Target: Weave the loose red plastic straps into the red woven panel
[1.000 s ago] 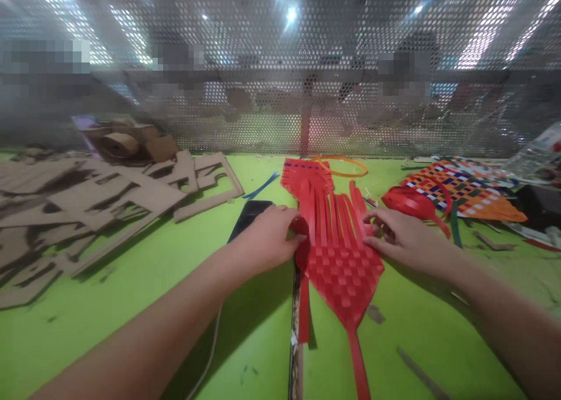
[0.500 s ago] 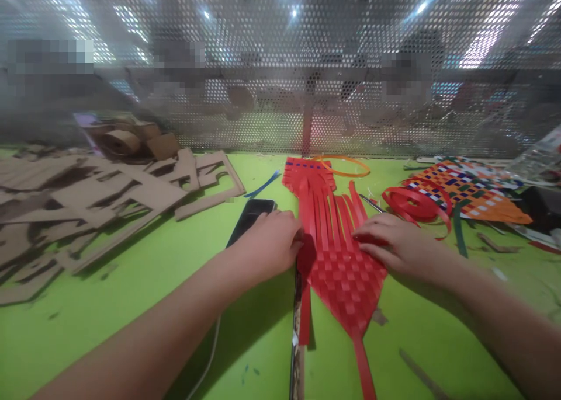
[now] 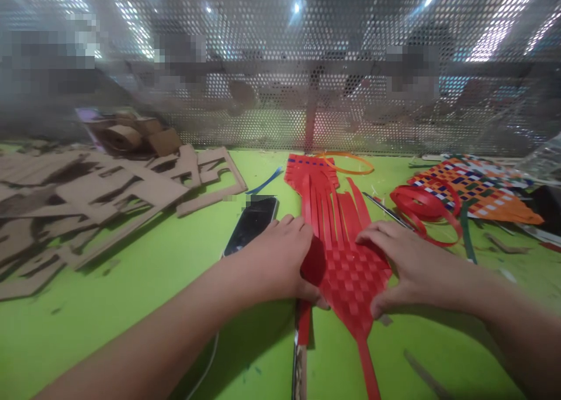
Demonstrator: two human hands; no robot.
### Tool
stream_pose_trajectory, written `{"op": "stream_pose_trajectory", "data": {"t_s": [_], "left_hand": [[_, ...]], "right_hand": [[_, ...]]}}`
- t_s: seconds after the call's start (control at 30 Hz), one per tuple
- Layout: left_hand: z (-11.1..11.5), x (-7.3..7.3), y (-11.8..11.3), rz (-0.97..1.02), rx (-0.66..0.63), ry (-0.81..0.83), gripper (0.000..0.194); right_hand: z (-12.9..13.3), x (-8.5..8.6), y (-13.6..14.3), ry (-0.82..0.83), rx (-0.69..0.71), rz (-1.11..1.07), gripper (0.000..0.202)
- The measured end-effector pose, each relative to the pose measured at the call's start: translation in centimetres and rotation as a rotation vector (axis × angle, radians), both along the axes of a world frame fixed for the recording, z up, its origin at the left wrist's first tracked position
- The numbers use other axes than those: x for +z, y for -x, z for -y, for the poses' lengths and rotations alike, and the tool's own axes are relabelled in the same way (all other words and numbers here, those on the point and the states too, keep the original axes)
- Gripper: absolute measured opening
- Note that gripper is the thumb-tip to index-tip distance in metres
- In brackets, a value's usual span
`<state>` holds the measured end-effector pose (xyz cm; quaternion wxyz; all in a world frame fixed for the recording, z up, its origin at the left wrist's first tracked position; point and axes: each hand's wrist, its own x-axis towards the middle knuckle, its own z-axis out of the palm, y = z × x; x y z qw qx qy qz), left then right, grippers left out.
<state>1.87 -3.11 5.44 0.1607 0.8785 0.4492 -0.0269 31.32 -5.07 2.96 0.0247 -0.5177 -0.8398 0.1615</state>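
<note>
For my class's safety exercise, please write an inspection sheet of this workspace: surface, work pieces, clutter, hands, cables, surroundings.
Surface: green tabletop, with small scraps scattered on it.
Work pieces: red woven piece, checkered at its near part, with unwoven red strips above.
Clutter: cardboard cutouts heaped at left; phone beside the left hand; red strip coil and multicolored weave at right.
Hands: left grip at the red piece's left edge, right grip at its right; thumbs and fingers spread.
Cables: one pale cord by the left forearm; its connection is hidden.
Surroundings: perforated screen behind; beyond it, blurred.
</note>
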Motion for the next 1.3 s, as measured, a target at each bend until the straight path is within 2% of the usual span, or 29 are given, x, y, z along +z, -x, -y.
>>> {"op": "stream_pose_trajectory", "data": {"t_s": [0.23, 0.5, 0.7, 0.83, 1.0, 1.1, 1.3], "left_hand": [[0.1, 0.1, -0.1, -0.015, 0.005, -0.009, 0.080], [0.2, 0.5, -0.1, -0.015, -0.020, -0.016, 0.077], [0.0, 0.4, 0.2, 0.062, -0.193, -0.007, 0.054], [0.4, 0.6, 0.1, 0.026, -0.213, -0.028, 0.038], [1.7, 1.3, -0.7, -0.029, -0.230, -0.050, 0.012], [1.9, 0.9, -1.0, -0.056, -0.270, -0.093, 0.021], [0.7, 0.0, -1.1, -0.052, -0.284, -0.141, 0.021]], "right_hand": [[0.1, -0.1, -0.2, 0.004, 0.010, -0.029, 0.102], [0.2, 0.0, -0.2, 0.032, 0.017, -0.015, 0.104], [0.0, 0.6, -1.5, 0.080, 0.047, -0.056, 0.101], [0.0, 1.4, -2.0, 0.107, 0.089, -0.058, 0.080], [0.0, 1.3, -1.7, 0.062, 0.101, 0.012, 0.083], [-0.1, 1.0, -1.6, 0.026, 0.116, 0.023, 0.080], [-0.3, 1.3, -1.8, 0.056, 0.127, 0.036, 0.081]]}}
